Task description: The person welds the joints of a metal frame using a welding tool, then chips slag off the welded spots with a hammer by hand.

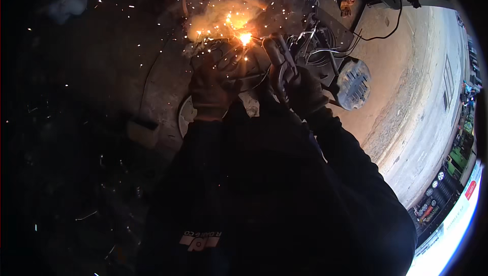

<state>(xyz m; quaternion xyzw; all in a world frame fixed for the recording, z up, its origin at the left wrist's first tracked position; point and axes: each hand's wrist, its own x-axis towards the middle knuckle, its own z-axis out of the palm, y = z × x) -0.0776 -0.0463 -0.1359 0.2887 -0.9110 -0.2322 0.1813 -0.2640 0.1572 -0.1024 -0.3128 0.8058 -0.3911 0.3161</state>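
A bright welding arc (pixel 245 38) throws sparks and smoke at the upper middle. My gloved right hand (pixel 306 93) is closed around the handle of a dark welding electrode holder (pixel 279 62), whose head is just right of the arc. My gloved left hand (pixel 211 93) is below and left of the arc, at the near side of a dark, rounded metal workpiece (pixel 254 65). Its fingers look curled, but shadow hides what they grip. Dark sleeves cover both forearms.
A round metal plate with slots (pixel 354 83) stands right of my right hand. Tangled wires and rods (pixel 325 42) lie above it. A small block (pixel 143 132) sits on the floor at left. A cable (pixel 147 80) runs near it. Wheels (pixel 434 184) line the far right.
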